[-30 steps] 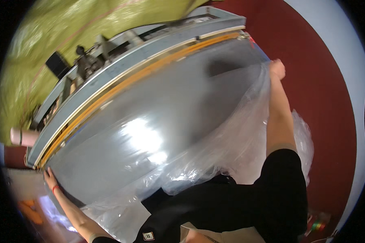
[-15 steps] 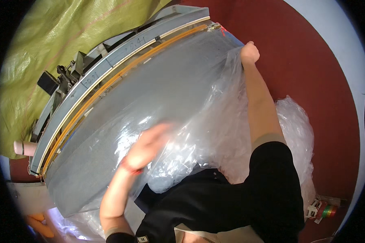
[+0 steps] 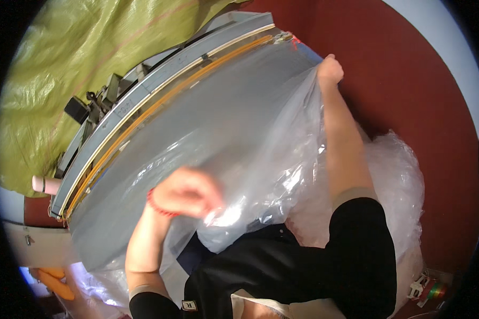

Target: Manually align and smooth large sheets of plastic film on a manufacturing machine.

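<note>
A large sheet of clear plastic film [image 3: 282,154] spreads over a long, dark grey surface and falls in glossy folds toward my body. At the far right corner my right hand [image 3: 330,70] is closed in a fist on the film's edge, with the arm stretched out and the film pulled taut from it. My left hand [image 3: 186,190], with a red bracelet [image 3: 162,206] at the wrist, is over the near part of the film. Its fingers are bent but smeared by motion, so whether they grip the film cannot be made out.
Beyond the film runs a curved-looking grey metal rail [image 3: 159,77] with an orange strip [image 3: 170,95]. Black brackets and a pink cylinder [image 3: 46,185] sit along it. Yellow-green woven sheeting [image 3: 80,48] lies behind. Bunched clear plastic [image 3: 396,186] rests at right on the dark red floor [image 3: 399,90].
My left hand has come nearer my body, and its outstretched fingers have bent. My right hand stays at the corner. The film's near folds have shifted, and the view has moved slightly.
</note>
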Tool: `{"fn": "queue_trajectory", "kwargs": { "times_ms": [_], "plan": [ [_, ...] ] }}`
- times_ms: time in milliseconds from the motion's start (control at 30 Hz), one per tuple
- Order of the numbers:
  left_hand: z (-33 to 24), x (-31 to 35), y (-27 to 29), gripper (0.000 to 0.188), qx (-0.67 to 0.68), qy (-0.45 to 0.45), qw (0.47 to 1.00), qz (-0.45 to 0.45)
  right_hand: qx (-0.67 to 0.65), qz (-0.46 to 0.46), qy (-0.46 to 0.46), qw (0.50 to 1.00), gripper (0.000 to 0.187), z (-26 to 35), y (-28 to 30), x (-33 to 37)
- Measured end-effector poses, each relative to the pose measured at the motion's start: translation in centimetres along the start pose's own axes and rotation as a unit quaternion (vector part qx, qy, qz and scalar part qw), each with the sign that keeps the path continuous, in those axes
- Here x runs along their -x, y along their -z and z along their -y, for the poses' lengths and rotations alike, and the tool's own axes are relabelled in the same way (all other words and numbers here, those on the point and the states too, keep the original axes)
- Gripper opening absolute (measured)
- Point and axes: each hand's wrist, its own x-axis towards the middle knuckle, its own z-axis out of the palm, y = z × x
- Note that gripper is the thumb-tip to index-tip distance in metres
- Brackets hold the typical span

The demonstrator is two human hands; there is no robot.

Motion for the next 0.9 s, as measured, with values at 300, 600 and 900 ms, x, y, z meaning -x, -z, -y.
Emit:
{"fn": "queue_trajectory", "kwargs": {
  "times_ms": [300, 600, 900],
  "plan": [
    [7.0, 5.3, -5.9, 0.063, -0.102, 0.183, 0.967, -0.147, -0.012, 0.037, -0.009, 0.999, 0.022, 0.7, 0.2, -0.2],
    [-5.0, 15.3, -7.9, 0.054, -0.056, 0.119, 0.943, -0.305, 0.023, 0.016, 0.002, 1.0, 0.027, 0.7, 0.1, 0.8],
    [-13.9, 22.0, -14.8, 0.032, -0.495, 0.412, 0.65, -0.404, 0.031, 0.058, 0.028, 0.997, 0.031, -0.3, -2.1, -0.6]
  ]
}}
